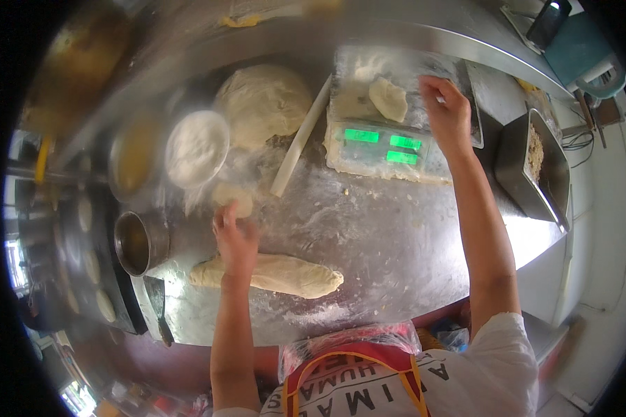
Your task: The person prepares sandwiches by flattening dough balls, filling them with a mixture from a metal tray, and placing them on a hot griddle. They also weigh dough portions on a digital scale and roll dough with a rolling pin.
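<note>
My left hand [236, 245], blurred by motion, has its fingers apart at the near edge of a small flat piece of dough [238, 196]. Whether it touches that piece cannot be told. Under its wrist lies a long dough roll [297, 276] on the steel table. My right hand [448, 112] is over the right part of a floury digital scale [375, 164] with lit green displays. Its fingers are bent towards the thumb; whether anything small is between them is unclear. Left of that hand, a dough piece [388, 100] rests on the scale's plate.
A large dough mass [263, 101] lies at the back, beside a pale rolling pin [302, 138]. Leftwards stand a bowl of flour [197, 148], a metal pot [133, 243] and a broad-bladed scraper [154, 302]. At right is a steel container [550, 182] with crumbly filling [535, 151].
</note>
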Available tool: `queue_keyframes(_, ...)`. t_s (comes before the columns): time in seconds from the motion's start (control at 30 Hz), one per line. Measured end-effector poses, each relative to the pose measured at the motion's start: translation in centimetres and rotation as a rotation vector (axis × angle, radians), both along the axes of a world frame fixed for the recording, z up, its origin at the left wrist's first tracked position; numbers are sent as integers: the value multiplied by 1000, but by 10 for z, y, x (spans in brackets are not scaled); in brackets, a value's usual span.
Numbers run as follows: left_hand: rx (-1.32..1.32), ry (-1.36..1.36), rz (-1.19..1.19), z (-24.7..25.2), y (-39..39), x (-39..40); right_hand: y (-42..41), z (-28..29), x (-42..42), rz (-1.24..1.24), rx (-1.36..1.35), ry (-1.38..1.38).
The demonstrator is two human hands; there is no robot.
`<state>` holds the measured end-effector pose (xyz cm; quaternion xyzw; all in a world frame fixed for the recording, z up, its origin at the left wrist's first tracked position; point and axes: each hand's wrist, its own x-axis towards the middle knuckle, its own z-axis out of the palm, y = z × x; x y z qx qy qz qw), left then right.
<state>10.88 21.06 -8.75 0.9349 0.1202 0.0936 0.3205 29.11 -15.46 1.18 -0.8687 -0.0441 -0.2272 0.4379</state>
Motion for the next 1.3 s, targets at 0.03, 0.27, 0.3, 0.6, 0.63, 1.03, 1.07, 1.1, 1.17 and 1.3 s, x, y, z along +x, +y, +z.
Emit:
queue_keyframes(0.03,59,8,-10,2,1,4,0,-1,5,25,-23,-48)
queue_keyframes(0.27,-169,-137,-112,13,-32,-8,12,-39,29,194,-548,-26)
queue_keyframes(0.3,-293,-105,-128,17,-45,-9,18,-44,28,223,-674,-22)
queue_keyframes(0.6,-1701,312,-108,62,-98,20,115,-14,-128,737,-362,127)
queue_keyframes(0.63,-1541,270,-80,64,-95,19,113,-18,-138,647,-346,96)
queue_keyframes(1.03,-237,130,-674,49,-50,-59,130,-68,-214,802,396,1086)
queue_keyframes(1.07,-211,123,-658,49,-57,-61,133,-73,-214,763,465,1031)
queue_keyframes(1.1,-193,111,-630,48,-65,-63,136,-76,-213,732,519,980)
queue_keyframes(1.17,-203,119,-470,35,-69,-60,141,-76,-217,618,457,900)
queue_keyframes(1.3,-24,94,-438,20,-78,-58,150,-57,-227,427,243,782)
